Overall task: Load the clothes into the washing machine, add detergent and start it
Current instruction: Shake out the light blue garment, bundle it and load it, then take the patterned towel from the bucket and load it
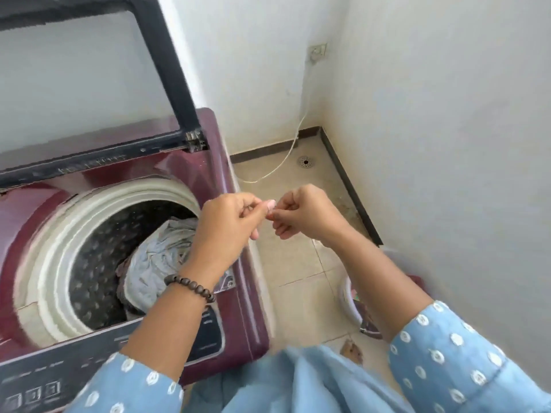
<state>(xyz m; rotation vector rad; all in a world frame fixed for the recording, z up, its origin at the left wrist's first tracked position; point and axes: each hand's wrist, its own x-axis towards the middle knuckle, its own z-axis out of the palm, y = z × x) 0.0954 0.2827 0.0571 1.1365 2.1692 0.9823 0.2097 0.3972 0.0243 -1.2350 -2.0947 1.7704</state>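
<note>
Both hands meet past the washing machine's (238, 293) right edge, left hand (229, 222) and right hand (304, 213) curled, fingertips pinching something tiny (unidentifiable). Clothes (158, 260) lie in the drum; lid (89, 70) upright; bare floor (298, 278) beyond.

Glossy maroon washing machine (190, 174); crumpled grey cloth clothes (158, 257); perforated metal drum (98, 248).
</note>
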